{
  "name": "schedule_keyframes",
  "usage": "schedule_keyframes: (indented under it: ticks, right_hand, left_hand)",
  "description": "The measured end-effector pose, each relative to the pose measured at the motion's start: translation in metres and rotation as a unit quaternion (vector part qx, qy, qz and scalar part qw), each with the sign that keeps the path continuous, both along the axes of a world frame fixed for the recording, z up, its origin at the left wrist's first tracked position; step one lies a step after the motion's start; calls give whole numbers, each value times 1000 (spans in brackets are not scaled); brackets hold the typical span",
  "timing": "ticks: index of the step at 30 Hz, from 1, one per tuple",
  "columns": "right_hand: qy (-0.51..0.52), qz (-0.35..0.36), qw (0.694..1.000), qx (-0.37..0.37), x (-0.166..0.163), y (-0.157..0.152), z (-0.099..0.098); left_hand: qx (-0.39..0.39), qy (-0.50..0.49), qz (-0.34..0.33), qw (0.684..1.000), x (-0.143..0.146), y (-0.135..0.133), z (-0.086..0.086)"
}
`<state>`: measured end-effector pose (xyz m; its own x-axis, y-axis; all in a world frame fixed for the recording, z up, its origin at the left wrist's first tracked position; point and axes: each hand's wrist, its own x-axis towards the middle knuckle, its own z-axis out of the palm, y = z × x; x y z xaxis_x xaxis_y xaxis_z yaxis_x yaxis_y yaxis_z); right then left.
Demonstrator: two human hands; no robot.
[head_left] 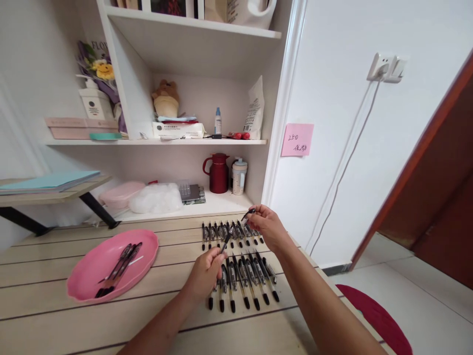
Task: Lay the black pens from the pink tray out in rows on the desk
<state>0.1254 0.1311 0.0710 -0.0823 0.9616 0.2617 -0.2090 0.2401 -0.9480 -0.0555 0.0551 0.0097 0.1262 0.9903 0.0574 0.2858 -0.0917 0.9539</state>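
My left hand [207,271] pinches a black gel pen [225,242] by its lower end, its other end slanting up and to the right. In my right hand [269,226] is a pen cap [248,214], a clear piece with a dark clip, held between thumb and fingertips a little above the pen and apart from it. Below both hands, several pens lie side by side in a front row [245,288], partly covered by my left hand. Behind it runs a back row of pens [214,234], its right part hidden by my right hand.
On the slatted table [177,325], a pink plate [83,266] at the left holds a few pens and a thin white stick. Beyond the table's back edge, shelves hold a red jug [219,175], a cup [239,177] and a plastic bag [157,198]. A small raised stand [70,190] is at far left.
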Motion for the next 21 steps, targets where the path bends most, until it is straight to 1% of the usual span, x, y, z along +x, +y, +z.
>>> schedule_keyframes:
  ticks: [2,4,7,11,15,18,21]
  right_hand:
    - [40,0,999,1,-8,-3,2]
    - [41,5,999,-1,-13,-5,2]
    - [25,23,999,0,-18,-7,-1]
    - [-5,73,997,4,-25,-12,-7]
    - [-56,107,993,5,-34,-15,-14]
    - [-82,115,990,8,-39,-17,-18]
    - [-77,106,991,14,-42,-19,-19]
  left_hand:
    - [-1,-2,-1,1000,0,0,0]
    - [-3,-2,-2,1000,1,0,0]
    - [-5,-1,-4,1000,1,0,0]
    - [-4,-1,-9,1000,1,0,-1]
    - [4,-5,-8,1000,1,0,0]
    - [10,-3,-8,1000,1,-2,2]
    - [21,1,7,1000,2,-3,5]
